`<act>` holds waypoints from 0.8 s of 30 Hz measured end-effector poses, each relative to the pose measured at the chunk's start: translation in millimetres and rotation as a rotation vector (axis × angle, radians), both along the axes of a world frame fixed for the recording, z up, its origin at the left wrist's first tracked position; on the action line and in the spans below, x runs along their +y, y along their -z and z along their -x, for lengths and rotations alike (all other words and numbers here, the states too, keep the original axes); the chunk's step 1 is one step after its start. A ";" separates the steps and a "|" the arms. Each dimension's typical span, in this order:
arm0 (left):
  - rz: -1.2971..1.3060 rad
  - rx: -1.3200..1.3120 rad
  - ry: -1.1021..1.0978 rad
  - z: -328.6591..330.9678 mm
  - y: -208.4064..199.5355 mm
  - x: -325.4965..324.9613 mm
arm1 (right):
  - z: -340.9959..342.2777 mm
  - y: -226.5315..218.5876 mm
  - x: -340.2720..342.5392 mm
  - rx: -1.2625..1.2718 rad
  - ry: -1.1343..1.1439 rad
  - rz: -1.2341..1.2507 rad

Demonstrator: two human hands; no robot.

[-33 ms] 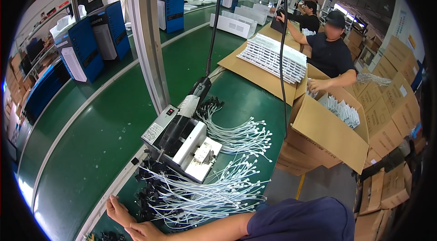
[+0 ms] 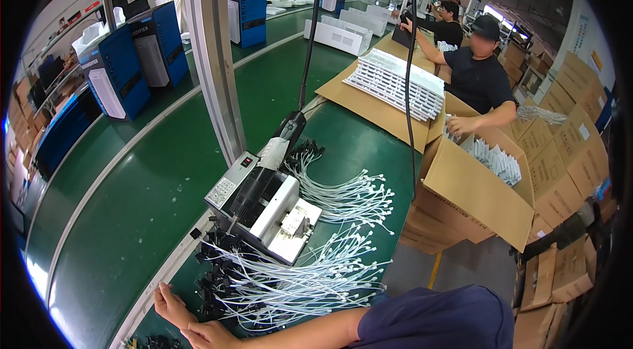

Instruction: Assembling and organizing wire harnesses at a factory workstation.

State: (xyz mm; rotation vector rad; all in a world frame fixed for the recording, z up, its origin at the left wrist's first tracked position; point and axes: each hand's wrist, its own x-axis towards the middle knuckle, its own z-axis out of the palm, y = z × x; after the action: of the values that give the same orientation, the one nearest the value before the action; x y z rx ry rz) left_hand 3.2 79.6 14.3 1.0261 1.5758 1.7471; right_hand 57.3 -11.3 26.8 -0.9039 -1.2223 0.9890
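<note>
My left hand (image 2: 173, 307) lies at the bench's metal edge in the lower left, its fingers loosely curled with nothing seen in them. Against its wrist rests my right hand (image 2: 211, 336); its fingers are mostly cut off by the lower border. My right forearm crosses the front of the picture. Close beyond it spreads a large bundle of white cables (image 2: 310, 276) with black connectors at the left ends and small white plugs at the right. A grey bench machine (image 2: 264, 207) with a keypad and black cylinder stands behind. Another cable bundle (image 2: 349, 201) lies to its right.
A green conveyor (image 2: 132, 217) runs along the left, beside a metal post (image 2: 214, 52). Blue product boxes (image 2: 115, 79) stand across it. At right, a co-worker (image 2: 481, 75) reaches into an open carton (image 2: 475, 197). White slatted panels (image 2: 395, 85) lie on cardboard. A black cable (image 2: 410, 85) hangs down.
</note>
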 end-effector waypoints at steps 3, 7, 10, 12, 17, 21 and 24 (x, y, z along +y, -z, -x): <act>0.002 0.005 -0.004 1.2 1.5 0.4 | -0.3 -0.3 0.6 -0.006 -0.001 -0.007; -0.003 -0.003 -0.003 1.1 1.8 0.7 | 0.0 -0.2 0.3 -0.005 0.008 -0.004; -0.002 -0.004 0.004 1.3 1.2 0.1 | 0.5 0.2 0.3 -0.005 0.004 0.003; -0.002 -0.004 0.001 0.1 -0.4 -0.1 | 0.6 0.3 0.4 0.001 0.004 0.003; -0.003 -0.005 0.003 1.9 1.9 0.0 | 1.2 0.6 0.4 0.004 0.003 0.006; 0.008 -0.004 0.007 3.1 3.9 0.2 | 0.1 -0.5 0.3 0.006 0.001 0.000; 0.012 -0.010 0.013 4.0 4.3 0.1 | 0.9 0.9 0.2 -0.007 -0.003 0.015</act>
State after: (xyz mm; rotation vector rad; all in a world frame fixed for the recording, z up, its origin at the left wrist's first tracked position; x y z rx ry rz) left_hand -0.8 79.7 10.0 1.0182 1.5678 1.7298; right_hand 56.4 -11.1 25.9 -0.9184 -1.2242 0.9996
